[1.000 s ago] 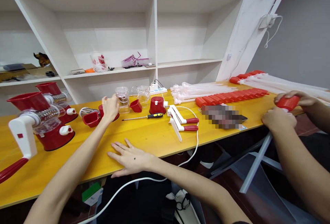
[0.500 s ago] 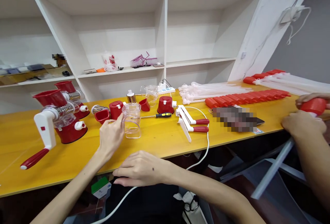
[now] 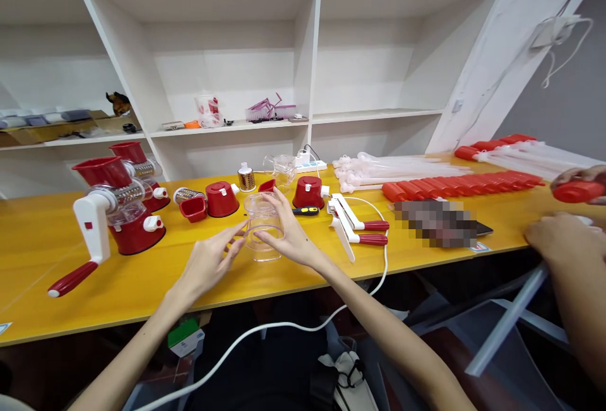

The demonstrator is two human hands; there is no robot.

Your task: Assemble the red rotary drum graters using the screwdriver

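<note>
Nearest, L hand (image 3: 208,264) was part-open, fingers loosely curved by the L side of the clear housing (image 3: 259,215); R hand (image 3: 294,242) was spread wide, thumb & fingers about its R side; contact unclear, no firm grip seen; the clear housing stood on the worktop (image 3: 118,291) btwn them; looked light, stiff, prob. slick & crackable, so best held round its walls; just beyond lay a screwdriver (image 3: 307,211), then a red base (image 3: 308,194).

Left hand (image 3: 208,262) and right hand (image 3: 294,233) flank the clear housing (image 3: 259,225); left beyond it stands a red base (image 3: 221,200).
</note>
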